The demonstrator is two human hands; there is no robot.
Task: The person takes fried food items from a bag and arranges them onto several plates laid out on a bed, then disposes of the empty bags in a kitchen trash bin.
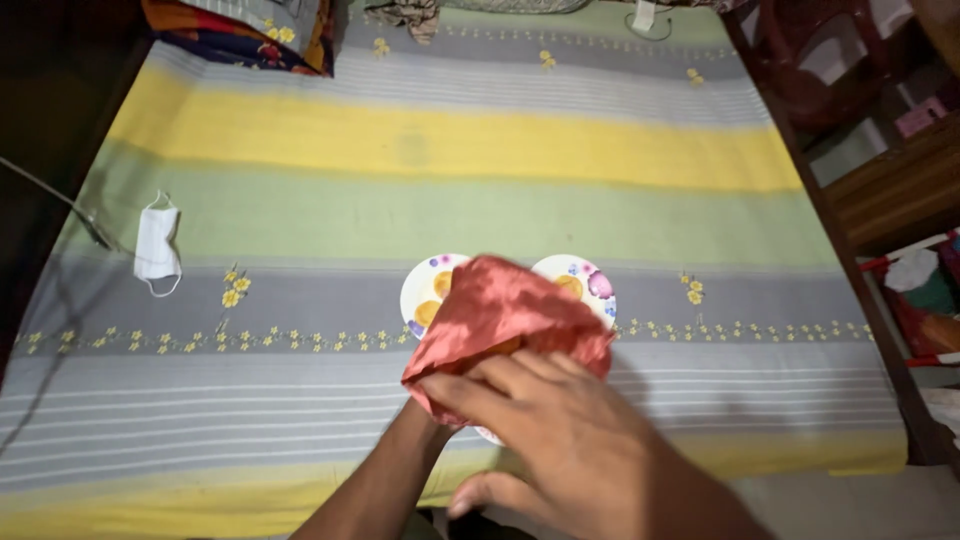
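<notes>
Two floral plates are being wiped with a red cloth, pinched by the right hand; left hand's grip hidden, probably steadying. Firm, even pressure is needed next.

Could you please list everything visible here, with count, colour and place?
bedsheet: one, striped grey, green, yellow, covering the bed
plates: two, white with floral print, centre, side by side
cloth: one, reddish-orange, lying over the plates
face mask: one, white, left on the sheet
patterned fabric: one, multicoloured, top left
wooden furniture: brown, right edge
left hand: hidden under the cloth
right hand: fingers resting on the cloth's near edge
</notes>
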